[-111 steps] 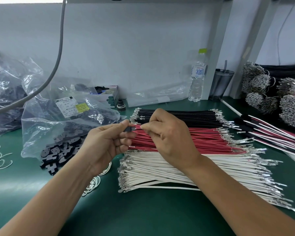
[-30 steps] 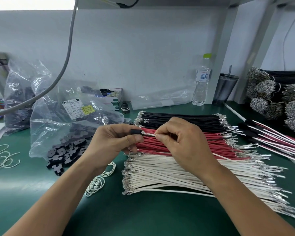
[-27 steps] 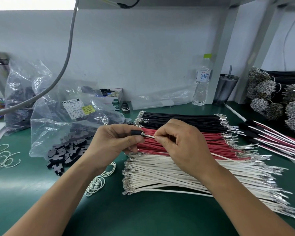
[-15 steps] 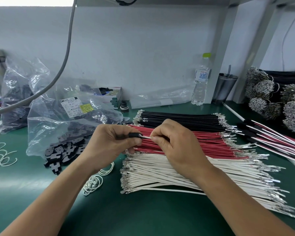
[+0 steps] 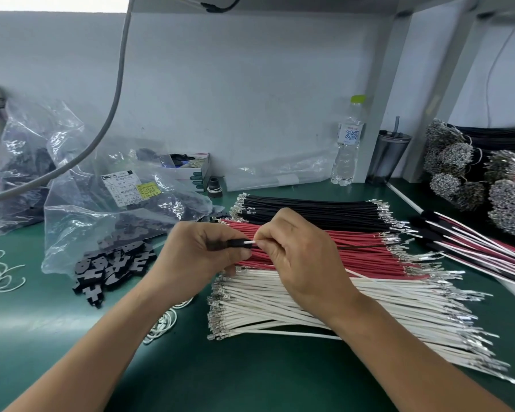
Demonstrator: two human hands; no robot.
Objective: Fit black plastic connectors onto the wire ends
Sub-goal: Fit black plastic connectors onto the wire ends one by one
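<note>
Between my hands, my left hand (image 5: 197,257) pinches a small black plastic connector (image 5: 235,243); my right hand (image 5: 304,257) pinches a thin white wire (image 5: 249,242) into it above the green bench mat (image 5: 250,379).

A green-matted workbench (image 5: 250,379) carries three side-by-side stacks at its middle: black wires (image 5: 315,208) rearmost, red wires (image 5: 360,248), then white wires (image 5: 280,301) nearest the front edge. Loose black plastic connectors (image 5: 110,263) spill from a clear plastic bag (image 5: 101,209) toward the left. A clear water bottle (image 5: 348,144) stands at the back edge.

Green table (image 5: 250,379); black wires (image 5: 309,208), red wires (image 5: 360,254), white wires (image 5: 280,304); black connectors (image 5: 113,263); bottle cap (image 5: 358,99) seemingly lime.
</note>
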